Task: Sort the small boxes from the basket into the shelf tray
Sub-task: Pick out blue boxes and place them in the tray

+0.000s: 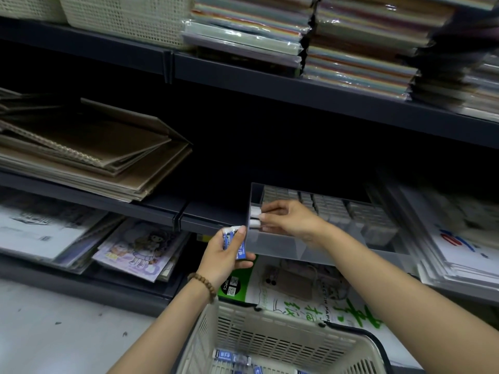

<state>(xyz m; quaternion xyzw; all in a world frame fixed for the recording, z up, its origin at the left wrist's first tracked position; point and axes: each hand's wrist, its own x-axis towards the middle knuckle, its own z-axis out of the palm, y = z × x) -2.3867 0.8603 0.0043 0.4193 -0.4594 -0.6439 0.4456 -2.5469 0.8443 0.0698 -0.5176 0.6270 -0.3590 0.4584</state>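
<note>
My right grip [290, 221] is inside the shelf tray [272, 251], fingers and thumb pinching two white boxes [255, 217] hard against the tray's left wall. Their pale ends face left, one above the other from where I look. The long axis seems to run left to right under my fingers, though the fingers hide most of it.

My left grip [225, 256] hovers just outside the tray's front left corner, curled round a small clutch of blue boxes [239, 245], thumb pressed over the front one. Those stand nearly upright, long axis up and down, top ends tipped a touch to the left. There's a bead bracelet [203, 282] on that wrist.

Behind my right grip the tray is packed with rows of boxes [329, 207], grey-white, tight side by side toward the back and right. The tray is clear grey plastic, set in the dark shelving [151, 209].

Below me is the beige basket [272, 337], slotted walls, with more blue packs [229, 356] lying on its bottom. Between basket and tray lies a paper pack [302, 298] with green lettering. Left on the shelf, brown sketchbooks [94, 149] are piled up, and under them is a cartoon-cover book [135, 245]. Overhead are stacks of coloured paper [356, 52] and pale mesh bins [121, 17]. Grey floor [54, 333] shows bottom left.
</note>
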